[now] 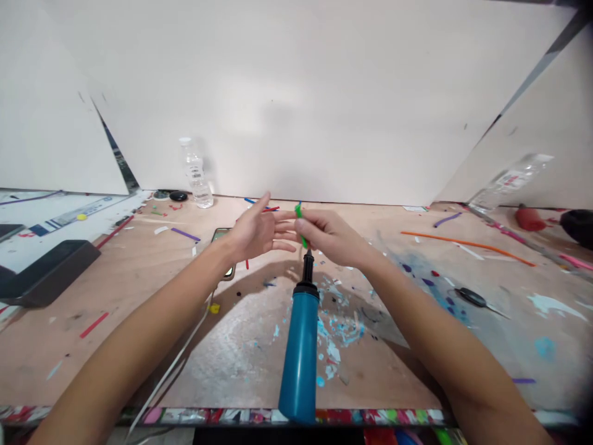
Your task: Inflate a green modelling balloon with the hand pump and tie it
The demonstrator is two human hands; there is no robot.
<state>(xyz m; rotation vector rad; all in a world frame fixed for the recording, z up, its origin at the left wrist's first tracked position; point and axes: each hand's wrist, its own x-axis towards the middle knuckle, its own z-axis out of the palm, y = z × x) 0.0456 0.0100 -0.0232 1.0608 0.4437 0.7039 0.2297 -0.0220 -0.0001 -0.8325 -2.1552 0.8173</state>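
Observation:
A small green balloon is pinched between the thumb and fingers of my right hand, just above the nozzle of a blue hand pump. The pump's black tip points up and away from me, and its blue body reaches back to the table's front edge. Whether the balloon's mouth sits on the tip is hidden by my right fingers. My left hand is open, palm showing, its fingers stretched toward the balloon and close to my right fingertips. Partly behind my left wrist lies a phone with a white cable.
Water bottles stand at back left and lean at back right. An orange balloon, purple strip and black-handled tool lie on the table. A dark block sits left; a white panel closes the back.

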